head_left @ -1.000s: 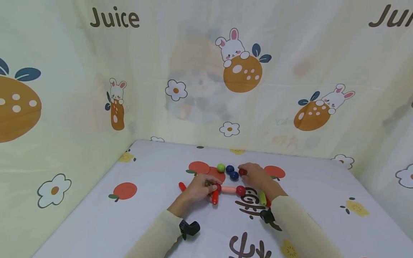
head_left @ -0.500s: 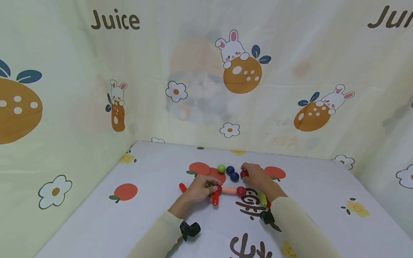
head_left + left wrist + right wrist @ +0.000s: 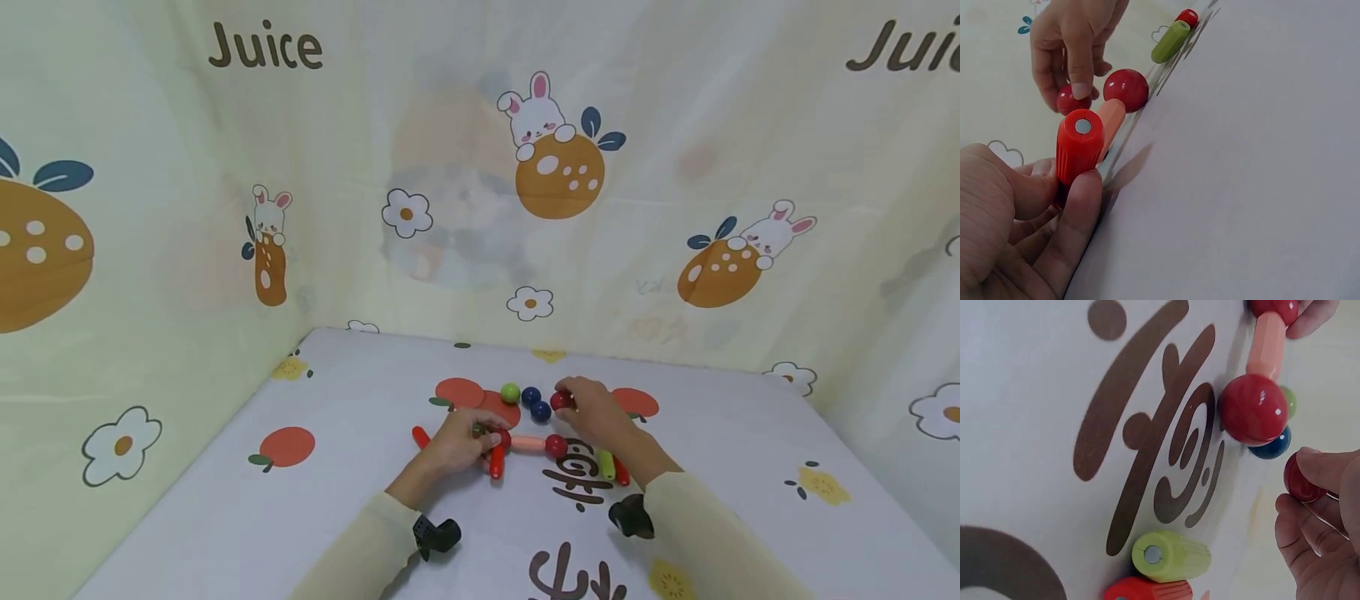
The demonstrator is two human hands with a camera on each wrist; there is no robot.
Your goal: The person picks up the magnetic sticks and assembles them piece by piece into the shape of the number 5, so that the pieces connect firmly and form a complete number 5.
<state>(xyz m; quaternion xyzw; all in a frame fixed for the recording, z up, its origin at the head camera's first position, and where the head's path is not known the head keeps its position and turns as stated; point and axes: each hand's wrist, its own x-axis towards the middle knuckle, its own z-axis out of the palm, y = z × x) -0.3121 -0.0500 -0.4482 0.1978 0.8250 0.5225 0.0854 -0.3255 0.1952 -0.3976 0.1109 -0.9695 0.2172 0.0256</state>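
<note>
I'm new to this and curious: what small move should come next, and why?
Perhaps bring the red ball in the right hand to the red stick the left hand pinches: one stick end is bare, and that ball is apart from it.

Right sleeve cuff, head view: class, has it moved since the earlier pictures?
Yes: the right sleeve cuff has shifted rightward and downward, judged against the printed yellow fruit at far right.
</note>
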